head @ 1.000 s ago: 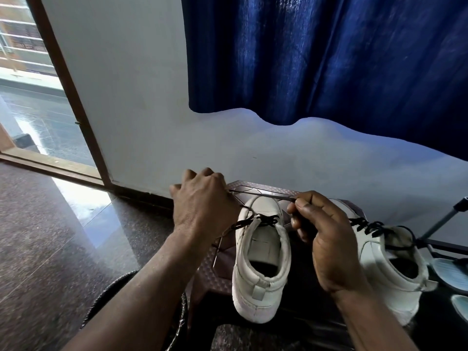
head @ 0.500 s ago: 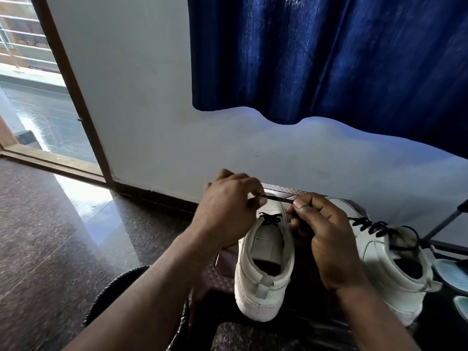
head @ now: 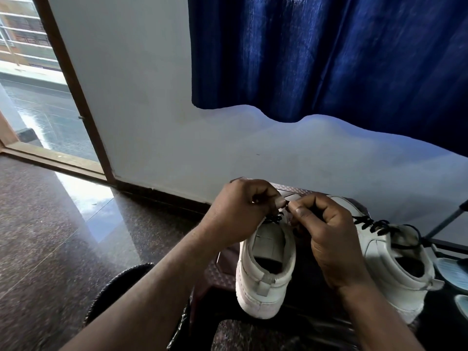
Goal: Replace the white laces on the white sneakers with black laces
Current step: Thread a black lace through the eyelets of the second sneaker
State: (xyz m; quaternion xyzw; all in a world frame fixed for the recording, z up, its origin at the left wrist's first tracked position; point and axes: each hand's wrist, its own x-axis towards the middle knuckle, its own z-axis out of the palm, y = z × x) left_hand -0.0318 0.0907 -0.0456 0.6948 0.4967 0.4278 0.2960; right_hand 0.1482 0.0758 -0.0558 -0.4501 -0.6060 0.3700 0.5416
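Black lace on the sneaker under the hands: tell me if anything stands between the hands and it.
Nothing visible does. The left hand and right hand both pinch the black lace just above the sneaker tongue. The other sneaker stands apart, off to the right.

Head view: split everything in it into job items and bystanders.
Job: left hand and right hand, both pinching the black lace; middle sneaker; laced sneaker beside it.
Bystanders: blue curtain; door frame; brown stool under the sneakers.
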